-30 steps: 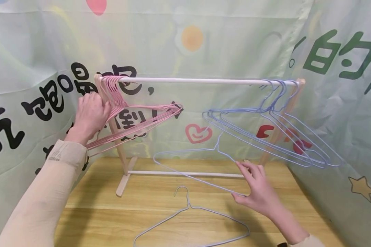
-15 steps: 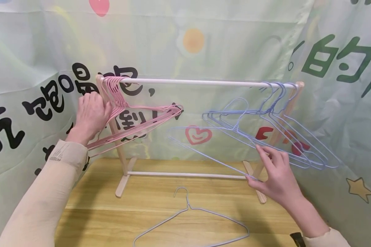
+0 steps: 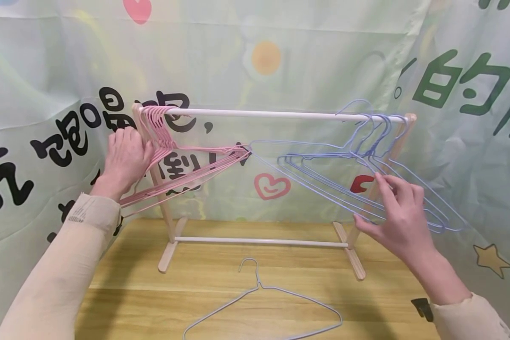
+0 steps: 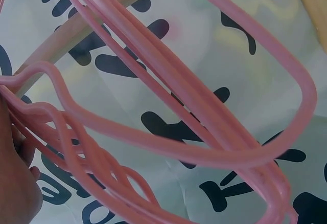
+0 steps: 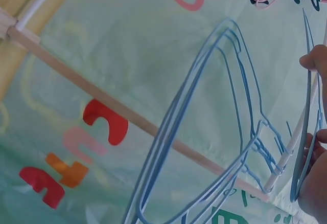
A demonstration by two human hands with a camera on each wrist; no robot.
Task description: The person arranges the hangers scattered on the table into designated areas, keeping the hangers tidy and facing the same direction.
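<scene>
My right hand [image 3: 401,212] grips one end of a blue wire hanger [image 3: 297,141], thumb on its lower wire and fingers on its sloping shoulder. That hanger's hook stands above the white top rail [image 3: 255,113], its tip overlapping the rail in the head view. Behind it, several blue hangers [image 5: 184,101] hang at the rail's right end. My left hand [image 3: 125,158] is curled at the rack's left wooden post [image 3: 163,203], with its fingertips mostly hidden. Several pink hangers [image 4: 168,75] hang beside that hand, their wires crossing the left wrist view.
A grey-blue hanger [image 3: 258,285] lies on the wooden table [image 3: 144,302] in front of the rack. The rack's lower bar [image 3: 259,241] runs between its two wooden feet. A printed cloth [image 3: 221,56] surrounds the table at the back and sides.
My right hand has moved up and to the right with the blue hanger, raising its hook from below the rail to above it. My left hand has stayed in place.
</scene>
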